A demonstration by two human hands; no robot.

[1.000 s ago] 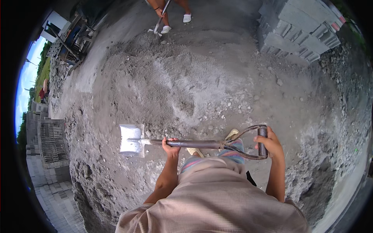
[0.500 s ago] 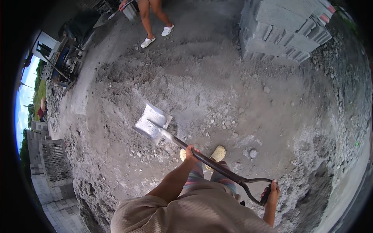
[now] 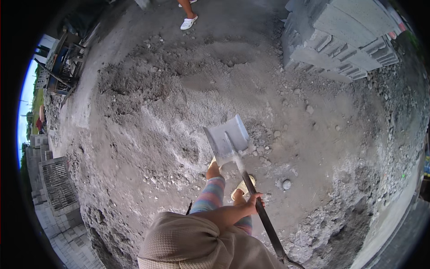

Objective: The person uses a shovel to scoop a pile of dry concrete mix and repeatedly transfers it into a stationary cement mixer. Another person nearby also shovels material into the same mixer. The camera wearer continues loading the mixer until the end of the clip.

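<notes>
Outdoor yard, all grey: gritty heap of sand and gravel (image 3: 179,112) spread over bare ground, lumpy and pale in streaks, loose stones scattered about. Stack of grey blocks (image 3: 345,40) top right, more blocks and a grated pallet down the left rim. Someone else's foot in a white shoe (image 3: 189,22) at the top edge.

Left hand (image 3: 252,204) wrapped tight round the dark shaft of the shovel (image 3: 226,136), forearm stretched out from the lower edge, bent a bit at the wrist. Right hand out of frame, so can't tell its grip. Blade flat, pale metal, squarish, raised over the ground just beyond the feet, shaft slanting down to the lower right. Striped legging, light sandals below.
</notes>
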